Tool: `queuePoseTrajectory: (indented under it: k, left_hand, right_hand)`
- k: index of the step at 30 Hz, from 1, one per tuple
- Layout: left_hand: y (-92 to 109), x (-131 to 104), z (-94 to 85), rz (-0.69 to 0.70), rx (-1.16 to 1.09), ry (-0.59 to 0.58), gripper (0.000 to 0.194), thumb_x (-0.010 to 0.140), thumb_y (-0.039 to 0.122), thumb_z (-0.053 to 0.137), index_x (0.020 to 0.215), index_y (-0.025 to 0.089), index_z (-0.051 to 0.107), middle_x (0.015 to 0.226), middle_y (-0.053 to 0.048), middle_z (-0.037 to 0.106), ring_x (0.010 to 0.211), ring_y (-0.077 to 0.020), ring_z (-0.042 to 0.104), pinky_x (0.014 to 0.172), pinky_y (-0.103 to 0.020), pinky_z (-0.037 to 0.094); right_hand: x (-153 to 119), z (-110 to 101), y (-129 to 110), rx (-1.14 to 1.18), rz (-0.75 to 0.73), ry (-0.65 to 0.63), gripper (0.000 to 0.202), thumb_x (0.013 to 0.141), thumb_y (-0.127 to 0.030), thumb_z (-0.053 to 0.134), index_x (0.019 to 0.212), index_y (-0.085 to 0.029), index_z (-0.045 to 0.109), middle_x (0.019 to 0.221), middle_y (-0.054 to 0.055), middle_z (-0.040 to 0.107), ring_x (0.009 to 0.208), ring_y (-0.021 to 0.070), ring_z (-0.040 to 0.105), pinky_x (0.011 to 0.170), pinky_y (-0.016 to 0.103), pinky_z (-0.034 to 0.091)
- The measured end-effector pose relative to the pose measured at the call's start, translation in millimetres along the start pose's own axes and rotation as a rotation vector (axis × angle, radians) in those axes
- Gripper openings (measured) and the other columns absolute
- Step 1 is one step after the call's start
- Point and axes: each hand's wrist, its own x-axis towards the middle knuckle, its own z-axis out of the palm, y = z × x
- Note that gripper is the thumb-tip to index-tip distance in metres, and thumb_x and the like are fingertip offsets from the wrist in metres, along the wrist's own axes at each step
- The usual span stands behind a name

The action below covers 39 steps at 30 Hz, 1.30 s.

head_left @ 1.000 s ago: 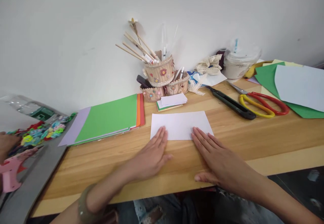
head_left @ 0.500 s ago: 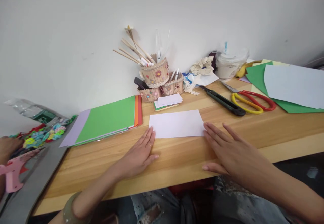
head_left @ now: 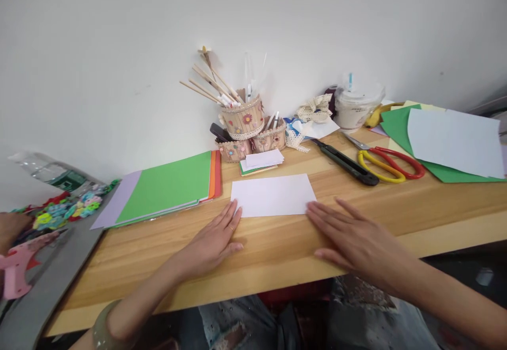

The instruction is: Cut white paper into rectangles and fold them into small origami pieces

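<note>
A white rectangular sheet of paper lies flat on the wooden table in front of me. My left hand rests with fingers stretched out, its fingertips on the paper's lower left corner. At the lower right corner, my right hand touches the paper with its fingertips, palm down and thumb apart. Just behind the paper is a small stack of white and green cards. To the right lie a dark green utility knife and scissors with one yellow and one red handle.
Decorated pen holders with sticks and pens stand by the wall. Coloured paper lies at left, green and white sheets at right. A lidded cup stands behind the scissors. At far left, another person's hand is near a pink glue gun.
My right hand has shifted slightly left and its fingertips now overlap the paper's lower right corner. My left hand stays at the left corner. The view has tilted a little.
</note>
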Motion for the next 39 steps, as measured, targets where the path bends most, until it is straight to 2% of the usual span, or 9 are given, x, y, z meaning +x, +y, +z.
queuePoseTrajectory:
  k: [4,9,14,20,25,30,32,35,39]
  left_hand:
    - [-2,0,1.0,0.014,0.099,0.062,0.064,0.096,0.046,0.026,0.144,0.01,0.006,0.15,-0.019,0.0,0.138,-0.0263,0.0,0.109,-0.045,0.022]
    - [9,7,-3.0,0.012,0.337,0.263,0.048,0.095,0.044,0.033,0.131,0.014,0.045,0.144,-0.018,0.029,0.133,-0.0329,0.027,0.103,-0.053,0.03]
    - [52,24,1.9,0.315,0.406,0.512,0.043,0.093,0.043,0.04,0.116,0.01,0.055,0.116,-0.011,0.063,0.101,-0.0226,0.061,0.086,-0.037,0.05]
    - [97,36,8.0,0.502,0.583,0.522,0.027,0.088,0.016,0.046,0.11,0.007,0.057,0.105,-0.017,0.066,0.077,-0.026,0.068,0.053,-0.034,0.054]
    - [88,39,2.9,0.633,0.549,0.642,0.024,0.087,0.008,0.038,0.096,0.002,0.059,0.09,-0.017,0.069,0.067,-0.0195,0.068,0.048,-0.028,0.054]
    - [72,35,-1.5,0.532,0.188,0.841,0.018,0.091,0.015,0.042,0.101,0.011,0.056,0.095,-0.009,0.071,0.066,-0.0087,0.067,0.054,-0.016,0.053]
    - [71,34,-1.6,0.517,0.105,0.832,0.017,0.091,0.015,0.042,0.101,0.012,0.056,0.097,-0.008,0.071,0.073,-0.0083,0.067,0.06,-0.015,0.053]
    - [69,35,-0.6,0.547,0.088,0.727,0.019,0.092,0.014,0.04,0.09,0.013,0.059,0.098,-0.007,0.07,0.093,-0.0131,0.065,0.079,-0.022,0.054]
    - [61,40,0.5,0.432,0.097,0.521,0.023,0.094,0.021,0.039,0.103,0.014,0.059,0.115,-0.008,0.064,0.111,-0.0185,0.057,0.098,-0.036,0.045]
  right_hand:
    - [-16,-7,14,-0.067,-0.009,0.02,0.056,0.091,-0.049,0.037,0.127,-0.008,0.048,0.125,0.016,0.056,0.118,0.0245,0.05,0.105,0.047,0.026]
    - [7,8,7,-0.108,0.057,0.096,0.039,0.093,-0.031,0.039,0.119,-0.007,0.055,0.124,0.017,0.056,0.117,0.0258,0.05,0.101,0.046,0.035]
    - [4,3,-17,-0.088,-0.01,0.14,0.033,0.093,-0.03,0.041,0.104,-0.009,0.063,0.106,0.014,0.067,0.098,0.0238,0.063,0.088,0.04,0.047]
    - [-28,-35,-49,0.06,-0.049,0.17,0.029,0.086,-0.008,0.039,0.104,-0.014,0.061,0.088,0.006,0.072,0.077,0.0182,0.067,0.072,0.032,0.053]
    - [-42,-39,-14,0.301,0.188,0.14,0.043,0.083,-0.011,0.04,0.123,-0.022,0.05,0.107,0.005,0.067,0.097,0.0181,0.063,0.079,0.029,0.053]
    - [-39,-27,20,0.471,0.302,0.102,0.051,0.08,-0.014,0.04,0.13,-0.023,0.043,0.131,0.01,0.051,0.121,0.0239,0.047,0.095,0.042,0.044]
    - [-29,-26,20,0.583,0.255,0.098,0.041,0.082,-0.021,0.047,0.123,-0.022,0.051,0.132,0.012,0.05,0.125,0.026,0.042,0.098,0.046,0.041]
    - [-13,-32,16,0.823,0.222,0.062,0.018,0.083,-0.035,0.056,0.09,-0.023,0.067,0.11,0.01,0.066,0.111,0.0264,0.056,0.096,0.045,0.042]
    - [0,-40,16,1.087,0.458,-0.124,0.026,0.081,-0.044,0.058,0.079,-0.021,0.07,0.086,0.005,0.072,0.089,0.0241,0.065,0.083,0.038,0.05]
